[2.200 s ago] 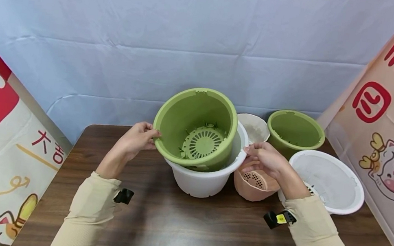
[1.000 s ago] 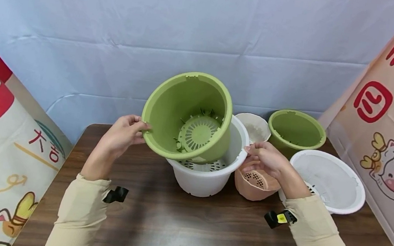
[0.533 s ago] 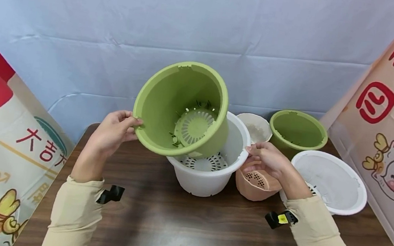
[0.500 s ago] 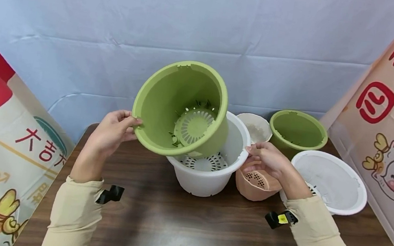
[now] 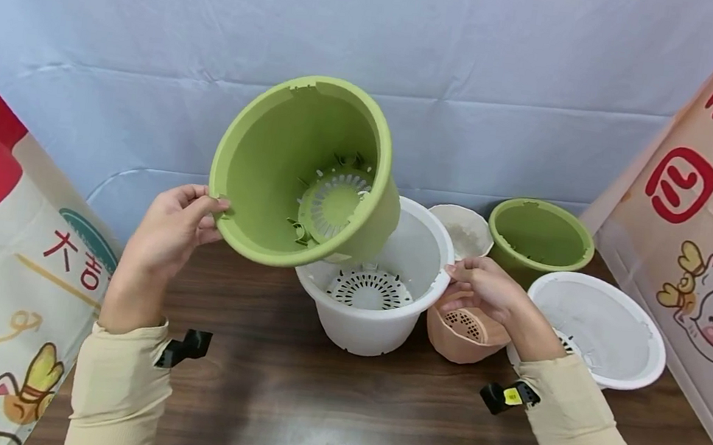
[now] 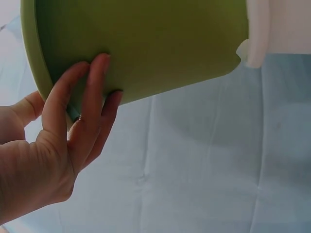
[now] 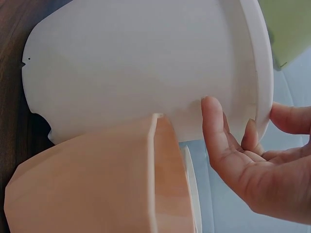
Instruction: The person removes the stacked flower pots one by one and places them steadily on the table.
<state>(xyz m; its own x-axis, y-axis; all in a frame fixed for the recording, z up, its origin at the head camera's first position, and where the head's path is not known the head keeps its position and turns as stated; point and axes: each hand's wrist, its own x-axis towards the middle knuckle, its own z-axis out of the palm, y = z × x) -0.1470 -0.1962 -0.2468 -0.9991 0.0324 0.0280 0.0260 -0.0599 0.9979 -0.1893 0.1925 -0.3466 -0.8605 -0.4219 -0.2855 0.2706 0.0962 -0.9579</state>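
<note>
My left hand (image 5: 171, 229) pinches the left rim of a green plastic flowerpot (image 5: 284, 162), thumb inside and fingers against its outer wall, as the left wrist view shows. The green pot tilts with its mouth toward me, raised above and left of a white flowerpot (image 5: 365, 331). Its lower side overlaps the white pot's rim in the head view. My right hand (image 5: 485, 286) pinches the right rim of the white pot, which stands upright on the table with its slotted base showing. In the right wrist view the thumb lies over that white rim (image 7: 265, 73).
A peach faceted pot (image 5: 462, 343) stands right of the white pot, with a small off-white pot (image 5: 462, 232) behind it. Farther right are a second green pot (image 5: 538, 237) and a wide white pot (image 5: 642, 347). A pale cloth (image 5: 180, 82) hangs behind the wooden table (image 5: 320, 411).
The left hand has lifted the green pot up and left out of the white pot, tilting it more. The right hand has stayed on the white rim.
</note>
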